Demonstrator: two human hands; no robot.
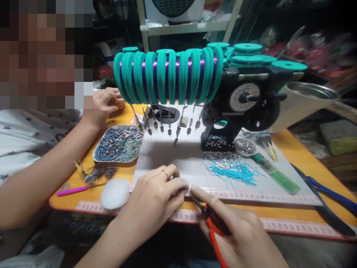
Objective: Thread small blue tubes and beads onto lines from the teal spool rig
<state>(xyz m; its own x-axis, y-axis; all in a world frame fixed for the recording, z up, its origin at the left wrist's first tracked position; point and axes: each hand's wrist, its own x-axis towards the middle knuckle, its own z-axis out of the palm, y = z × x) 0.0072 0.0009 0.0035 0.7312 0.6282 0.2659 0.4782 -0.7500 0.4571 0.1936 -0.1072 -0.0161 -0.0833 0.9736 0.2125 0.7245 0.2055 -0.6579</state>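
Over the front edge of the white board (281, 188), my left hand (156, 195), with a ring on one finger, is closed in a pinch. Whatever lies between its fingertips is too small to make out. My right hand (237, 230) grips red-handled pliers (216, 242), their dark jaws close to the left fingertips. Behind both hands a row of green spools (170, 76) wound with purple line sits on a black winding machine (223, 111). Small dark weights (169, 131) dangle below the spools. Thin blue tubes (240, 173) lie piled on the board.
Another person's arm (69, 145) rests along the left. A tray of small parts (136, 159), a white round lid (115, 193) and a pink-handled tool (72, 191) lie left. Right are a small bowl (245, 147), a green box (279, 175) and blue-handled pliers (334, 193). Measuring tape (292, 226) lines the edge.
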